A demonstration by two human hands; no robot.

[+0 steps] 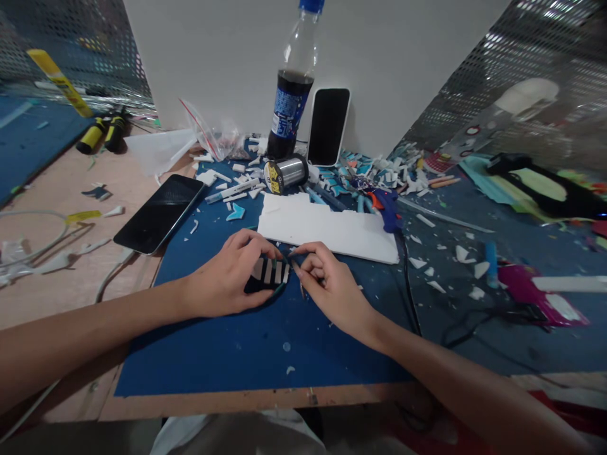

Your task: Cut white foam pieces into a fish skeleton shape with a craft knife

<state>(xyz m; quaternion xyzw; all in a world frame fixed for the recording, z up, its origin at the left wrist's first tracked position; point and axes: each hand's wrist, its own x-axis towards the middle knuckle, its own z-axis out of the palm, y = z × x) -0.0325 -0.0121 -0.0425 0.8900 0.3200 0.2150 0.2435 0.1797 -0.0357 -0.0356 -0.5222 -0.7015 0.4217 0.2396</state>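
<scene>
My left hand (pixel 232 275) grips a small dark piece with pale stripes (pixel 270 272), thumb along its near edge and fingers along its far edge. Greenish edging shows on the piece beside the thumb. Just to the right, my right hand (pixel 327 284) is closed in a pinch at the piece's right end. A thin, pointed sliver shows at those fingertips, too small to name. Both hands rest low over a blue cutting mat (pixel 265 347). Right behind them lies a white foam board (pixel 327 230) with a ragged far edge.
A black phone (pixel 160 213) with a cable lies left. Behind stand a cola bottle (pixel 290 95), a wire spool (pixel 286 174) and a propped phone (pixel 329 126). A blue glue gun (pixel 391 212) trails its cord at right. White and blue scraps (pixel 379 170) lie around.
</scene>
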